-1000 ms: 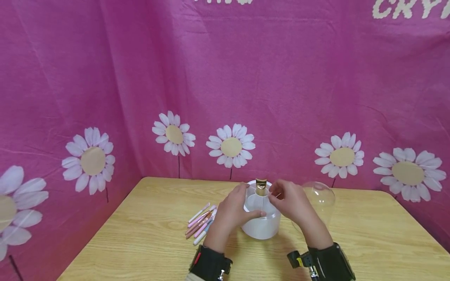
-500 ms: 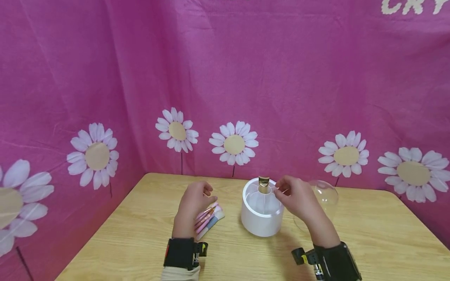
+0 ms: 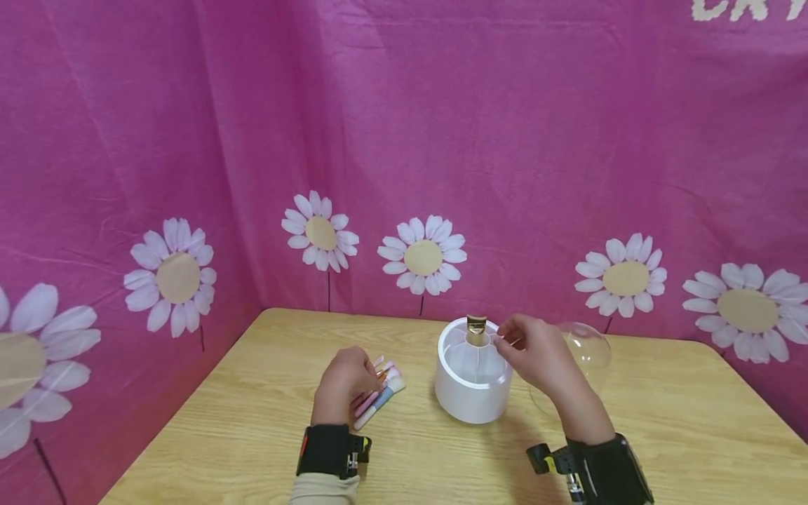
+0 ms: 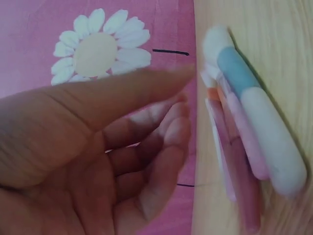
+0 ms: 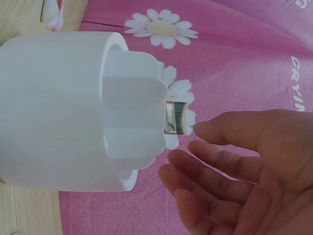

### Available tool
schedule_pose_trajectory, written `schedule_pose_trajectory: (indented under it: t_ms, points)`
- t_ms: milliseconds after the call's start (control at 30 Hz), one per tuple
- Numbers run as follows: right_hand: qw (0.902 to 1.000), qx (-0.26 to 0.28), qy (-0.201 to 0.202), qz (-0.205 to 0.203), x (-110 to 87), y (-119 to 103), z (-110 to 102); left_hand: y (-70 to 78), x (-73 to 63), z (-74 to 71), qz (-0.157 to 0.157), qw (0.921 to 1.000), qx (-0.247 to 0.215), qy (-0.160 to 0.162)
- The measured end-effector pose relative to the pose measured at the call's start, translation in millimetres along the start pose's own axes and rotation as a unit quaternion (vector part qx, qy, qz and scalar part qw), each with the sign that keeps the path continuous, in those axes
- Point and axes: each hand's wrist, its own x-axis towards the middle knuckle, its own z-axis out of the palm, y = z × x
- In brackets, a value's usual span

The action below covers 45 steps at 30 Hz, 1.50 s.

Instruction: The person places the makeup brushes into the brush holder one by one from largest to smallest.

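Note:
My left hand [image 3: 347, 375] is over the left side of a small pile of makeup brushes [image 3: 382, 400], its fingers loosely bent. In the left wrist view the thumb tip comes right up to the brushes, among them a thick one with a blue band [image 4: 239, 68]; nothing lies in the palm. A white round brush holder [image 3: 472, 401] stands right of the pile. Inside it, a scalloped divider [image 5: 132, 105] surrounds one upright brush with a gold ferrule and dark, pale-tipped bristles [image 5: 180, 117]. My right hand [image 3: 536, 354] hovers at the holder's right rim, fingers relaxed, holding nothing.
A clear dome cover [image 3: 587, 344] stands on the wooden table [image 3: 240, 435] behind my right forearm. A pink cloth [image 3: 505, 140] printed with daisies hangs along the back and left of the table.
My left hand has left the holder's rim and moved left, then come down at the brushes. My right hand stays beside the holder. The head view has shifted slightly.

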Motion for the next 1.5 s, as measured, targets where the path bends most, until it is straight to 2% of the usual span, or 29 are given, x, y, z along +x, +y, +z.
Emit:
schedule_pose_trajectory:
  t_ms: [100,167,300,400,633,933,1167,1300,1400,1500]
  points:
    - [1.0000,-0.002,0.001,-0.003,0.7,0.4,-0.8,6.6,-2.7,2.8,-0.015,0.9993,0.008,-0.034]
    - [1.0000,-0.001,0.000,-0.003,1.1,0.7,-1.1,10.8,-4.4,5.1,-0.020,0.9981,0.037,-0.046]
    - [1.0000,0.002,-0.001,-0.003,0.8,1.0,-1.1,14.9,-5.9,11.5,-0.030,0.9950,0.092,-0.024]
    - [1.0000,0.003,-0.001,-0.002,0.4,1.2,-0.8,14.6,-5.2,14.7,-0.042,0.9931,0.110,-0.001]
    - [0.9999,0.006,0.003,-0.009,1.4,2.6,-0.9,14.8,-2.4,17.5,-0.077,0.9902,0.117,0.003]
    - [0.9999,0.007,0.000,-0.007,0.8,3.3,-1.2,17.4,-1.2,20.4,-0.090,0.9877,0.127,0.018]
    - [1.0000,0.003,-0.006,0.002,-0.6,3.1,-1.1,15.2,-5.1,16.2,-0.049,0.9937,0.097,0.025]
    - [1.0000,0.004,-0.005,0.002,-0.6,2.9,-1.3,17.9,-3.1,10.8,-0.022,0.9990,0.033,0.018]
    - [1.0000,0.002,-0.004,0.002,-0.7,2.7,-1.8,20.7,0.1,7.8,0.015,0.9988,-0.017,0.044]
    - [1.0000,0.002,-0.006,0.002,-0.7,2.4,-2.4,23.5,3.6,6.5,0.056,0.9928,-0.056,0.090]
